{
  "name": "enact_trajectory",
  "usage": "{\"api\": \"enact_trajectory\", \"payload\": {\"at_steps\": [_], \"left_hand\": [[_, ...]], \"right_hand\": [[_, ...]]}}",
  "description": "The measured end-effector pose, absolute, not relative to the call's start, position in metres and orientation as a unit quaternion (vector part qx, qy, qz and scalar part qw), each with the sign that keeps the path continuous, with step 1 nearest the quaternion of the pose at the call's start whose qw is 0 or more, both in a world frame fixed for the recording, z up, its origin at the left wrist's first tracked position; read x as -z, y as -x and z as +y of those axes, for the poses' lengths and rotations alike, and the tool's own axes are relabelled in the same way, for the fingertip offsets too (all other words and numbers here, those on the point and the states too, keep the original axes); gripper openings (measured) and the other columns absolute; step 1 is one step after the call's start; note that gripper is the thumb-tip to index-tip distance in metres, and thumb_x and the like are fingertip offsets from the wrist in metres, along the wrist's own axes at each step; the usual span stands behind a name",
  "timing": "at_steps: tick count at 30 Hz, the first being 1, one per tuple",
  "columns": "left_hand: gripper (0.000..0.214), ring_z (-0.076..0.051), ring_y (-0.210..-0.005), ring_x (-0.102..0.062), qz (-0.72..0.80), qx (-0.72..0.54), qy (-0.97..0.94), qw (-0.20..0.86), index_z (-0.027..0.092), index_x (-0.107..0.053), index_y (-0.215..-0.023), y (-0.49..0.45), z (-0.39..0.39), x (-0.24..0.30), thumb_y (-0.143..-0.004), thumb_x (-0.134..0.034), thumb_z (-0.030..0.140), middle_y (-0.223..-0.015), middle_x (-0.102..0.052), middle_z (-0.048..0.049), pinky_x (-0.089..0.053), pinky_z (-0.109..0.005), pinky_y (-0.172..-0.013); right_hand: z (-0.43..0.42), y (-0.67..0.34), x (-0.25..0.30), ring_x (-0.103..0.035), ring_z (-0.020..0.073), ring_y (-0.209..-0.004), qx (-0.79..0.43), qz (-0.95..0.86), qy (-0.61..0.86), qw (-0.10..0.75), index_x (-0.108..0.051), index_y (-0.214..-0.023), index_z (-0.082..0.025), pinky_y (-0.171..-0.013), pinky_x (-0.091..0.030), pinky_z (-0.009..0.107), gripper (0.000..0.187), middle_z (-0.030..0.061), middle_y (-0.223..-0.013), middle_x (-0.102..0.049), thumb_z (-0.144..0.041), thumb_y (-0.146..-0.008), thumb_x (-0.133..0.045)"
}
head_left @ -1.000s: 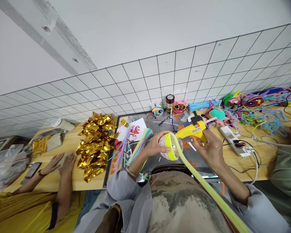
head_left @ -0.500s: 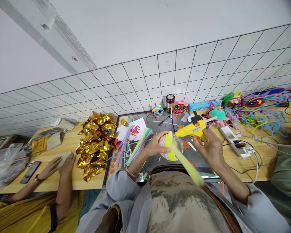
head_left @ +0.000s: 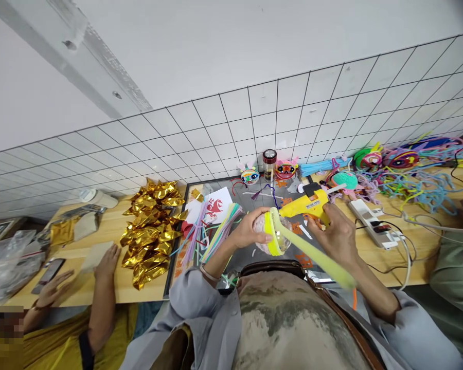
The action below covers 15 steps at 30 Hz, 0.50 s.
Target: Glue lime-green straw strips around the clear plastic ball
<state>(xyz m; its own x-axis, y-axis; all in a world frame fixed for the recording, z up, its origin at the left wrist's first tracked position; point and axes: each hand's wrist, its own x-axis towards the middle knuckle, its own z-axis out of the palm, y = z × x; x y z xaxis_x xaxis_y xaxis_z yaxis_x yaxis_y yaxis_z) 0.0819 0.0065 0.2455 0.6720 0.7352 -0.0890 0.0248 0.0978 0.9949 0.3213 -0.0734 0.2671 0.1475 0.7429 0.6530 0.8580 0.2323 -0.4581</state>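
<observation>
Just ahead of us: clear ball at left, yellow glue gun at right.
Nearest us, the yellow fuzzy strip slants from the ball toward near right. Our left hand, nearer to the ball, clasps its left side. Our right hand wraps the gun's handle; the gun's long axis slants left, nozzle at the ball's far edge. We cannot tell whether they touch.

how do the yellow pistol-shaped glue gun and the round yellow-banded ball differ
The yellow pistol-shaped glue gun looks opaque; the round yellow-banded ball is partly see-through. The right hand grips the glue gun, while the left hand holds the ball. Both show bright yellow.
</observation>
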Motion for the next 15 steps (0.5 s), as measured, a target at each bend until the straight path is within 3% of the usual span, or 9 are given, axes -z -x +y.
{"api": "enact_trajectory", "payload": {"at_steps": [15], "left_hand": [[0.088,-0.026,-0.099,-0.062,0.304,-0.267,-0.647,0.646,0.017,-0.064,-0.122,-0.0845,0.0118,-0.2453,-0.05,-0.091,0.06,-0.112,-0.067,-0.0086,-0.05,-0.036,-0.088]], "right_hand": [[-0.0801,-0.3228,-0.2707,-0.038,0.0149,-0.056,0.075,-0.65,0.618,0.436,-0.04,-0.073,-0.026,-0.055,-0.029,0.03,0.028,-0.0045,-0.066,-0.044,-0.026,-0.09,-0.062]]}}
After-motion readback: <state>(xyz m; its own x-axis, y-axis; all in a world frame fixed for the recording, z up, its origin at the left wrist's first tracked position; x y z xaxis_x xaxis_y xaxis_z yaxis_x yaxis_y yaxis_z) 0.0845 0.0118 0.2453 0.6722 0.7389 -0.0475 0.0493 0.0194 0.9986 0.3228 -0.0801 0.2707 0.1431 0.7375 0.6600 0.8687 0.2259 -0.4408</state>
